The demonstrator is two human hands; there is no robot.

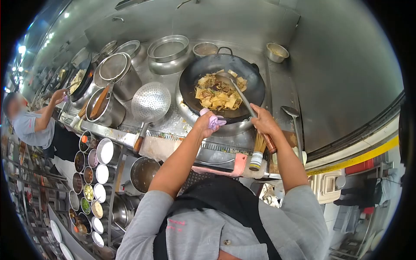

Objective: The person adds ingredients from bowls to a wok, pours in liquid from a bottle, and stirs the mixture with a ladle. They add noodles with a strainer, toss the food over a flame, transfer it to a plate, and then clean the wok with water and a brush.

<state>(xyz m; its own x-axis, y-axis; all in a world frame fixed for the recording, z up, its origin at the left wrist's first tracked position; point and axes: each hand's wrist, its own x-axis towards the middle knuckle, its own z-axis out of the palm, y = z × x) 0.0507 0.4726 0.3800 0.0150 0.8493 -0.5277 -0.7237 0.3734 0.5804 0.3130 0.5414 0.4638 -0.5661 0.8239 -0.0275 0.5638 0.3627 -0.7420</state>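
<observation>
A dark wok (190, 82) sits on the burner ring, with chunky pale-yellow pieces of food (220, 99) mixed with darker bits inside. My left hand (203, 125) is closed on a bunched purple cloth (213, 121) at the wok's near rim; any wok handle under it is hidden. In my right hand (264, 122) is the long metal shaft of a ladle (245, 99). The ladle's scoop rests among the food, and its wooden grip end sticks out below my hand. Beside my right forearm, a bamboo brush (258, 151) lies near the counter's front edge.
Left of the wok are a perforated skimmer (151, 102), a pot with wooden-handled tools (117, 112) and lidded pots (168, 50). A second ladle (290, 112) and a small bowl (277, 52) sit to the right. Ingredient tins (89, 193) stand lower left; a co-worker (37, 125) cooks far left.
</observation>
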